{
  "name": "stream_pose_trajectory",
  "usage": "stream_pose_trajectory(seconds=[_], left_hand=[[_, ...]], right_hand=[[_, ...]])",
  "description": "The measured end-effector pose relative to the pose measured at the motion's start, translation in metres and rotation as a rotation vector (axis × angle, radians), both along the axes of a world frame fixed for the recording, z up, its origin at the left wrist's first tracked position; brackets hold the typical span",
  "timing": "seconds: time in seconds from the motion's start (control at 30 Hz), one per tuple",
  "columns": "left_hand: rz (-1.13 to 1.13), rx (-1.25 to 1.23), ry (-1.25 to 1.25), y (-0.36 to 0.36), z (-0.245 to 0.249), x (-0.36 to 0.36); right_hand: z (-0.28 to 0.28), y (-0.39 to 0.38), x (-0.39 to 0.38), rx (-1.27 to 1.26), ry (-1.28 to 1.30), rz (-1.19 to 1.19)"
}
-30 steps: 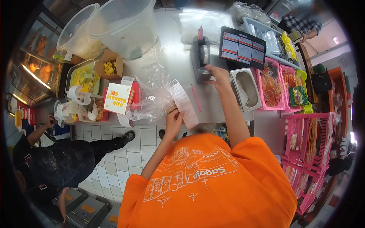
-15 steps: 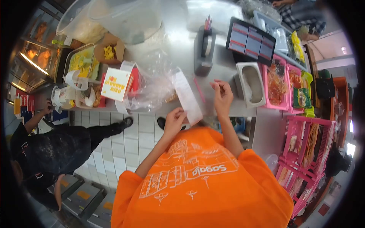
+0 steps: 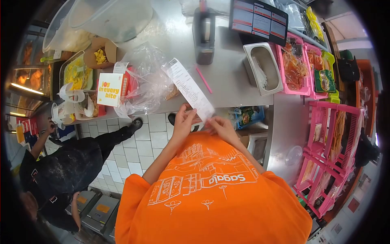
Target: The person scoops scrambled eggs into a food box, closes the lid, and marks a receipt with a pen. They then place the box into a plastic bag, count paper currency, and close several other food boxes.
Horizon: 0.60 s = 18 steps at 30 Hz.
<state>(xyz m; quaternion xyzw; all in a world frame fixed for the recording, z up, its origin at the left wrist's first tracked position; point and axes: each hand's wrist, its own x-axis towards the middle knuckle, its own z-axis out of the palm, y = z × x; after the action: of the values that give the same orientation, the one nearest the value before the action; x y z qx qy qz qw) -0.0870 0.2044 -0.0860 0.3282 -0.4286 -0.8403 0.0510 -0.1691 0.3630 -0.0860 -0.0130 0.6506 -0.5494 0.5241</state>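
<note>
Long receipt [image 3: 189, 88] slants across the counter's [image 3: 231, 83] near edge, its long axis running up-left toward the plastic bag [image 3: 148, 83]; left hand [image 3: 183, 121] pinches its lower end, and right hand [image 3: 221, 127] is just beside, fingers together (possibly touching the same end, view unclear).

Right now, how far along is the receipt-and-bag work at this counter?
Done: the receipt is printed, and the clear bag lies on the counter with a box beside it. In hand: the left hand and right hand both pinch the receipt's lower end. Left, probably: fixing it to the bag; no fastening shows yet.
</note>
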Motion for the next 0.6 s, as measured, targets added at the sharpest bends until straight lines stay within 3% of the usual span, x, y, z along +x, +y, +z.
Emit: stream_pose_trajectory(seconds=[0.07, 0.13, 0.17, 0.23, 0.3, 0.37, 0.4, 0.47, 0.5, 0.57, 0.6], left_hand=[[0.009, -0.397, -0.089, -0.012, 0.006, 0.011], [0.154, -1.120, -0.320, -0.026, 0.027, 0.020], [0.153, -1.126, -0.297, -0.039, 0.028, 0.017], [0.214, -1.488, -0.165, -0.064, 0.027, 0.007], [0.138, -1.453, -0.058, -0.082, 0.026, -0.007], [-0.137, -1.336, -0.046, -0.101, 0.022, -0.030], [-0.147, -1.332, -0.003, -0.108, 0.020, -0.041], [-0.850, -1.571, -0.689, -0.120, 0.014, -0.052], [-0.857, -1.585, -0.660, -0.122, 0.006, -0.051], [-0.082, -1.347, 0.116, -0.122, -0.011, -0.050], [-0.099, -1.020, 0.185, -0.121, -0.016, -0.051]], right_hand=[[-0.001, -0.001, 0.000, -0.022, 0.002, -0.016], [-0.001, -0.002, 0.004, 0.020, 0.011, -0.032], [-0.001, -0.003, 0.006, 0.014, 0.028, -0.045], [-0.003, -0.004, 0.015, 0.037, 0.069, -0.059], [-0.006, -0.008, 0.033, 0.037, 0.029, -0.138], [-0.015, -0.010, 0.043, 0.020, 0.115, -0.197], [-0.013, -0.011, 0.048, 0.017, 0.144, -0.211], [-0.016, -0.013, 0.063, -0.018, 0.228, -0.285], [-0.017, -0.016, 0.069, -0.067, 0.287, -0.335], [-0.012, -0.018, 0.078, -0.044, 0.313, -0.395], [-0.015, -0.015, 0.083, -0.096, 0.371, -0.426]])
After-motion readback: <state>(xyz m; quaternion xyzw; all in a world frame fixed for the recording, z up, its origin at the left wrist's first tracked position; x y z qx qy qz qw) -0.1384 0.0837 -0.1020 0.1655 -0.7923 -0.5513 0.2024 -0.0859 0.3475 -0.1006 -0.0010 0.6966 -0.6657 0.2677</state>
